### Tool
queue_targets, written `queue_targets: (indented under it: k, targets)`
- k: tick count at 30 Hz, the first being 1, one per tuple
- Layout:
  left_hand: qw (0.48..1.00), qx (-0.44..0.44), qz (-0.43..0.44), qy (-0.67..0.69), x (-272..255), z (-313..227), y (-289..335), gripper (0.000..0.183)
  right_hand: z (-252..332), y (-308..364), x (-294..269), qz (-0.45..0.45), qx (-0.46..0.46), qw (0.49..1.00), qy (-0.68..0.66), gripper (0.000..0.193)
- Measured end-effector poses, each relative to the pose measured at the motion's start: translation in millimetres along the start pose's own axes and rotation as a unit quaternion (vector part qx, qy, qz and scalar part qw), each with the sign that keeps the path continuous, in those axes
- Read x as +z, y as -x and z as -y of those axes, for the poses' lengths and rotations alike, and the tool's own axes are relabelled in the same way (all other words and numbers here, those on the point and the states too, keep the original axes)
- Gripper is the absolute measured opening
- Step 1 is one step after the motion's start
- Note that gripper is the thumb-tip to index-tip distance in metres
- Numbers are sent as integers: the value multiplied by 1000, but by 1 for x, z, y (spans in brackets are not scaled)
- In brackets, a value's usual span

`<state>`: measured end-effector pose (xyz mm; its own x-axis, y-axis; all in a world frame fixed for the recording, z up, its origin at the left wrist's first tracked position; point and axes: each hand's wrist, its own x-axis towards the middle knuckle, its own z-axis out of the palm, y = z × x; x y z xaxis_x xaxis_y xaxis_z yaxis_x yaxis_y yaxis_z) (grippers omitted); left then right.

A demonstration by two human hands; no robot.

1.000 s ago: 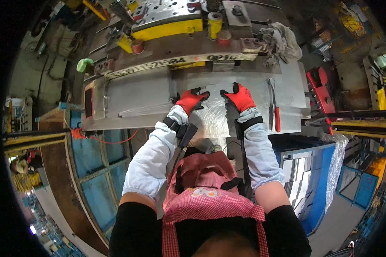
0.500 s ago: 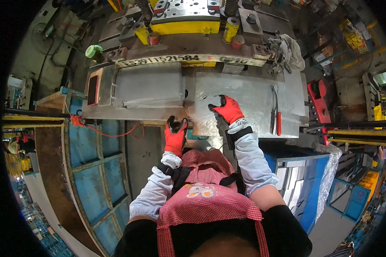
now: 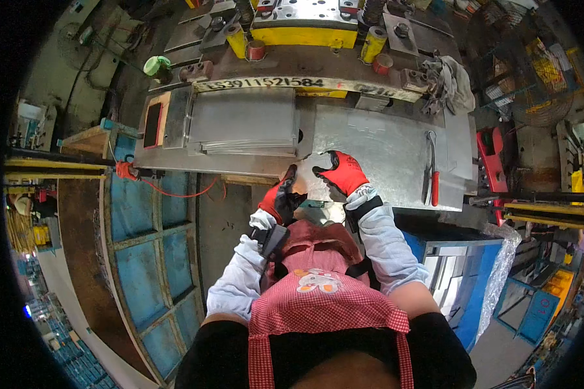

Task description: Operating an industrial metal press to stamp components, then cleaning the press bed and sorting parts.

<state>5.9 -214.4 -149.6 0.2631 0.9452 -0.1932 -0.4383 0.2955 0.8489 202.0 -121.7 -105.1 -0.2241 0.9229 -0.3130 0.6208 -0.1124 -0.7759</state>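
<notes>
My right hand [image 3: 345,174], in a red glove with black fingertips, has its fingers bent around the right side of a thin pale metal piece [image 3: 316,176]. On the piece's other side is my left hand [image 3: 284,196], gloved the same way. Its thumb and fingers are apart at the edge, and whether they touch is unclear. Just beyond and to the right lies a large flat metal sheet [image 3: 376,149]. A hand tool with a red handle [image 3: 435,188] rests on that sheet. A stack of grey metal sheets [image 3: 243,123] sits to the left.
Behind the work surface stands a press die with a yellow block [image 3: 305,37]. A phone [image 3: 152,125] lies at the left end, and a grey rag [image 3: 451,84] hangs at the right. Below right is a blue bin [image 3: 464,279]; a blue framed panel [image 3: 136,214] stands left.
My left hand has risen and moved right, toward the metal piece and my right hand. The whole view has shifted slightly, so the bench appears farther right.
</notes>
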Motion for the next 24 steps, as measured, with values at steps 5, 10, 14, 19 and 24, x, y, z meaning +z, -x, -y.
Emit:
queue_targets:
  k: [5,10,14,19,24]
  targets:
    - [819,177,22,-545,-3,-4,3,61,6,6,2,46,-9,998,-28,52]
    - [959,-136,-118,219,-20,22,3,42,24,20,2,26,-10,999,-24,51]
    - [788,241,17,-566,-10,-5,7,38,8,19,8,5,-4,999,-54,47]
    - [986,18,-117,-118,-7,-14,31,35,15,53,0,40,-115,978,-171,46]
    - [911,9,-49,-409,9,-53,71,33,5,98,-9,-87,-114,941,-308,39]
